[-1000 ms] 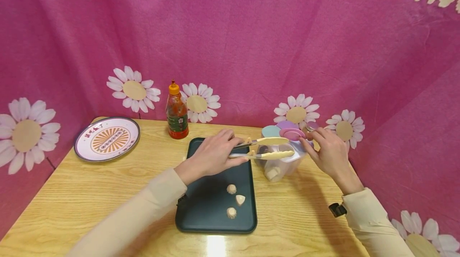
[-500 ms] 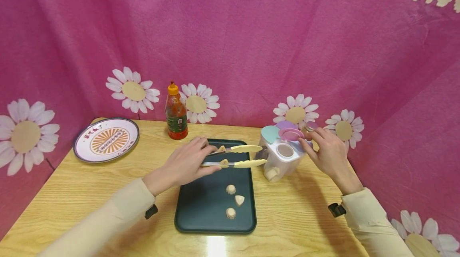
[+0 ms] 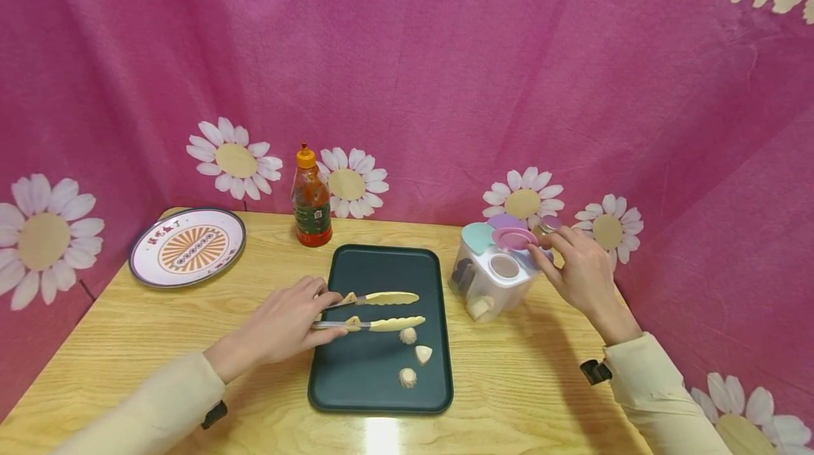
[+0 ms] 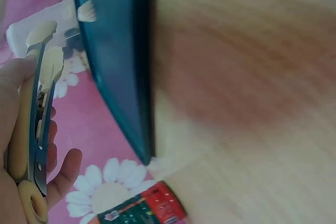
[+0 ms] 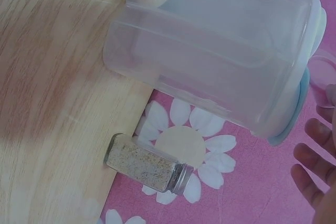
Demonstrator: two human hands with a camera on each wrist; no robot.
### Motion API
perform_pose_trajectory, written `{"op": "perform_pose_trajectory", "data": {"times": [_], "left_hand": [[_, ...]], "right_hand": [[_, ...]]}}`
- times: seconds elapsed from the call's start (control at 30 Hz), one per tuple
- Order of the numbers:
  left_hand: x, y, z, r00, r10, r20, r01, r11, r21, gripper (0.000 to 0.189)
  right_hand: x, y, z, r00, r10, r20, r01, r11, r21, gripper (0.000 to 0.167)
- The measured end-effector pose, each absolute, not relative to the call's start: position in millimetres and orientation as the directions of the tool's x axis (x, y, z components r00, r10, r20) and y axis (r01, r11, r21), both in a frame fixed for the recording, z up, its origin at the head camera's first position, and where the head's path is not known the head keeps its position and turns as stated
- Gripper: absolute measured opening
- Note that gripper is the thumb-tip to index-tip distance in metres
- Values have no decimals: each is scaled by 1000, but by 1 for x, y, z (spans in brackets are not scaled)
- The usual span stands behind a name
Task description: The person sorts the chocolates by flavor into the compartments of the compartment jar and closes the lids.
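Observation:
My left hand (image 3: pixel 282 321) holds metal tongs with cream-coloured tips (image 3: pixel 396 324) over the dark tray (image 3: pixel 369 377). The tips stand apart, with nothing between them. On the tray, below the tongs, lie three small pale pieces (image 3: pixel 407 377), two ridged and one wedge-shaped. My right hand (image 3: pixel 579 275) pinches the raised pink flip lid (image 3: pixel 514 239) of a clear storage container (image 3: pixel 509 294). Under that lid a round opening shows in the white top. A pale chunk (image 3: pixel 481 309) and some dark pieces (image 3: pixel 463 273) sit inside the container.
A red sauce bottle (image 3: pixel 312 204) stands behind the tray. At the back left lies a patterned plate (image 3: pixel 222 257). Beside the container is a small glass spice jar (image 5: pixel 142 162). A pink flowered cloth (image 3: pixel 407 87) hangs behind the wooden table (image 3: pixel 280 398).
My left hand has drawn the tongs left and toward me, from above the container opening to above the tray. My right hand still holds the pink lid up.

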State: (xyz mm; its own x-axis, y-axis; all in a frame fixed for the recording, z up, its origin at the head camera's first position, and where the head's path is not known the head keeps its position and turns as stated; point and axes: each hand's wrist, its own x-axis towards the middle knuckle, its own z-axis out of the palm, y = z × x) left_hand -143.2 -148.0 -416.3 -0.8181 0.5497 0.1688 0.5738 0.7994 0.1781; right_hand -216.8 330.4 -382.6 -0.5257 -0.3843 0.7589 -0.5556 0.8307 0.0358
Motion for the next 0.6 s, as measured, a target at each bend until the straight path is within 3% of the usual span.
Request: {"op": "perform_pose_trajectory", "data": {"times": [0.6], "left_hand": [[-133,-153,-450,-804,573,157,594,779,199,50]], "right_hand": [[-216,330,-383,-538,-383,751,-548,836,34,20]]}}
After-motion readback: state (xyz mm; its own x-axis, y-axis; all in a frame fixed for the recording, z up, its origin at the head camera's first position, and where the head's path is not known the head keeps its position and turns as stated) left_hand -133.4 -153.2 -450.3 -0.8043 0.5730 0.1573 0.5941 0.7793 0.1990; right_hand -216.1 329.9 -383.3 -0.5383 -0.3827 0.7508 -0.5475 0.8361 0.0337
